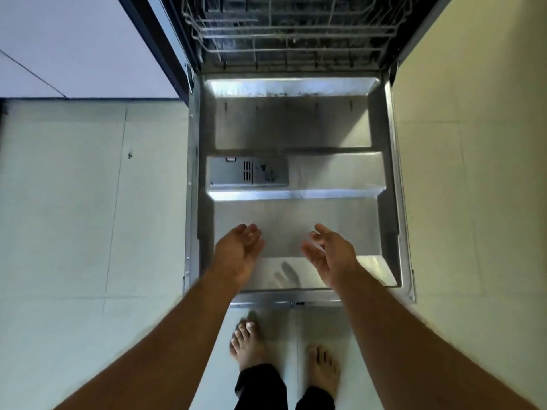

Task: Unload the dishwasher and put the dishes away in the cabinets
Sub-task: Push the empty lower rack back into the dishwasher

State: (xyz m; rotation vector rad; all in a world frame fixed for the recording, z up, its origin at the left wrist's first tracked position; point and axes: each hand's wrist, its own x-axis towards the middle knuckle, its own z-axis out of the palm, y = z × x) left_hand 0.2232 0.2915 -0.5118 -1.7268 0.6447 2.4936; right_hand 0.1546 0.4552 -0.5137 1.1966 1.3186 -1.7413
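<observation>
The dishwasher door lies folded down flat through the middle of the frame, and both hands hover above its near end. The left hand and the right hand are empty, palms turned toward each other, fingers loose and spread, a gap between them. At the top of the frame sits the wire rack, well apart from the hands. Pale floor flanks the door's side edges. The door's steel lining is shiny, with a grey detergent box left of centre.
</observation>
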